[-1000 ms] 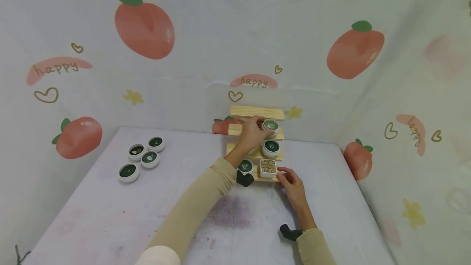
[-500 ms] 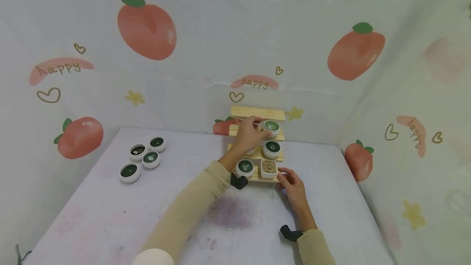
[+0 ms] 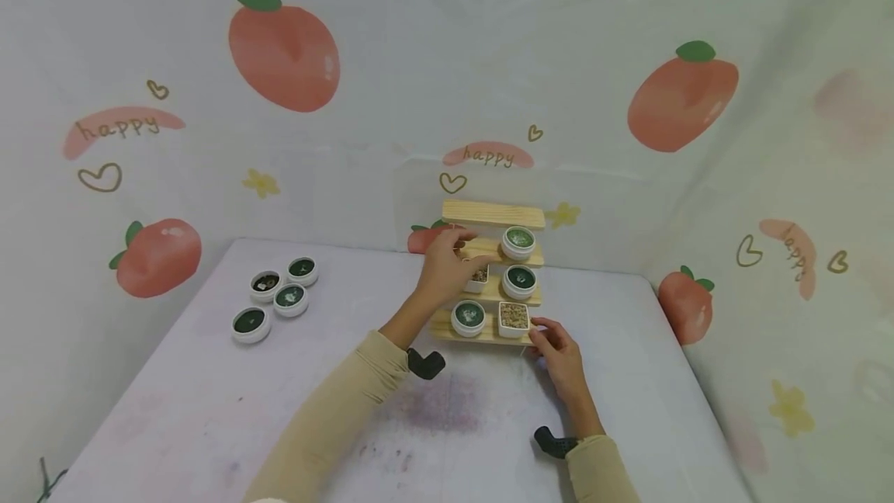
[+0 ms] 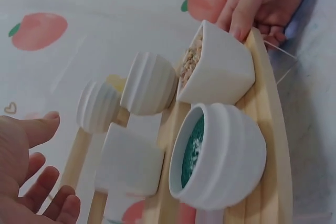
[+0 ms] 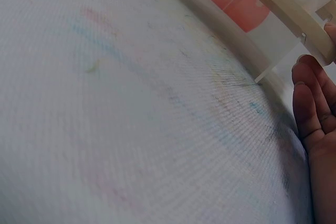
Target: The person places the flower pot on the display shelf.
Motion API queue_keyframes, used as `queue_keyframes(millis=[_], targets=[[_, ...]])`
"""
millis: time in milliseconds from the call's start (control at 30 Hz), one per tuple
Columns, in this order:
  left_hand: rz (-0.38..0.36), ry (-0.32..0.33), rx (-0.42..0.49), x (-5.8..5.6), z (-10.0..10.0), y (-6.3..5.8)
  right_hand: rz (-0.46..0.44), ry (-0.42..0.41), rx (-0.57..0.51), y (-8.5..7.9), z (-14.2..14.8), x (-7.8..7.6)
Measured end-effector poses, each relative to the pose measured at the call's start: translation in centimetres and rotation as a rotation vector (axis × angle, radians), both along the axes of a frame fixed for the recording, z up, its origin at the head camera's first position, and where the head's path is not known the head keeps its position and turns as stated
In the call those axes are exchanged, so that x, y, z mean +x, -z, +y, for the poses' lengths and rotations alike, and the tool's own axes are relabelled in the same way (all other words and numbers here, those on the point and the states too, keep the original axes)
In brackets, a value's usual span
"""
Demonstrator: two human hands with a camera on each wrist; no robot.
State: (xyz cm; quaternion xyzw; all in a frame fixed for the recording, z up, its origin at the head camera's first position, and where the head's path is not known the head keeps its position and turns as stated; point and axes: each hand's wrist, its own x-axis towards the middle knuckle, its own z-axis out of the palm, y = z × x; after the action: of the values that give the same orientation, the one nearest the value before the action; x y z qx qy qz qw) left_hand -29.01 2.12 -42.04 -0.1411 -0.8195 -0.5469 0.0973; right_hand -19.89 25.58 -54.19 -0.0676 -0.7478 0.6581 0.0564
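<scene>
If your left hand (image 3: 445, 270) dips, its open fingers (image 4: 44, 183), holding nothing, could clip the square pot (image 3: 478, 282) just beside them and knock it off the rack (image 3: 492, 213). Your right hand (image 3: 562, 355) appears to pinch the 4 o'clock end of the lowest plank (image 3: 440, 326); a jolt there could tilt everything. At 12 o'clock from you stands 1 rack with 4 planks, bearing 3 round pots (image 3: 468, 318) and 2 square pots (image 3: 514, 320). At 9 o'clock from it, 4 loose pots (image 3: 290, 300), all round, sit on the tabletop (image 3: 174, 410).
</scene>
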Motion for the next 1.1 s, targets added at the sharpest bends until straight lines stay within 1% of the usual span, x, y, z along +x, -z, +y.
queue_keyframes(millis=[67,133,233,400,600,700,833,933,1000,1100], targets=[[-0.013,-0.010,0.017,0.2,-0.8,0.2,0.002,-0.002,0.002,-0.7,-0.3,0.3],[-0.026,-0.012,0.028,0.3,-1.7,0.4,0.012,-0.006,0.010,-1.0,-0.5,0.5],[-0.050,-0.027,0.036,0.7,-3.0,1.0,0.010,0.001,-0.001,-0.1,-0.2,0.2],[-0.041,-0.067,0.057,1.5,-5.3,2.2,0.013,0.022,0.005,1.7,0.4,-0.6],[-0.036,-0.140,0.028,2.7,-7.7,3.4,0.032,0.013,0.023,1.9,0.5,-0.7],[-0.019,-0.180,0.040,3.2,-8.7,3.9,0.033,0.014,0.025,1.9,0.6,-0.7],[0.043,-0.259,0.040,3.7,-10.1,5.1,0.043,0.017,0.022,2.0,0.6,-0.8],[0.081,-0.318,0.010,4.0,-11.2,6.1,0.046,0.016,0.011,2.1,0.6,-0.8],[0.091,-0.340,-0.014,4.1,-11.9,6.7,0.042,0.014,0.014,2.2,0.6,-0.9],[0.084,-0.364,-0.043,4.3,-13.2,7.3,0.041,0.013,0.023,2.1,0.5,-0.9]])
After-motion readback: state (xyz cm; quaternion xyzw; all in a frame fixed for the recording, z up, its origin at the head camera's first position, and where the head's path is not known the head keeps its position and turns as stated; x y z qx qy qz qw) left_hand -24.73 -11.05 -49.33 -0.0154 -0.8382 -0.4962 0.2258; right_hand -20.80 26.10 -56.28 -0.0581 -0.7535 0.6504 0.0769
